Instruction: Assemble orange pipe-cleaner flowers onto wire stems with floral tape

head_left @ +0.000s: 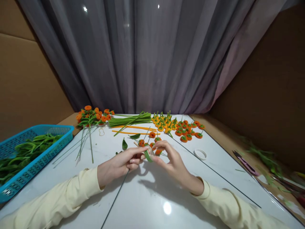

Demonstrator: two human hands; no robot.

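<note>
My right hand [172,162] curves around a roll of green tape [148,156], gripping it between thumb and fingers. The fingertips of my left hand [121,163] are pinched together against the tape's near left side. What lies inside that pinch is mostly hidden. Just beyond my hands are several orange fuzzy flower heads [152,135] with thin wire stems, partly covered by my fingers. A dark green leaf [124,144] lies beyond my left hand, and another leaf [134,136] is a little farther back.
A blue basket [43,165] of green leaves stands left. Along the back lie orange flowers on stems [95,116], green stems [130,119], orange strips [133,128], yellow flower heads [164,122] and more orange heads [187,131]. A white ring [200,154] and pink-handled scissors [246,163] are right.
</note>
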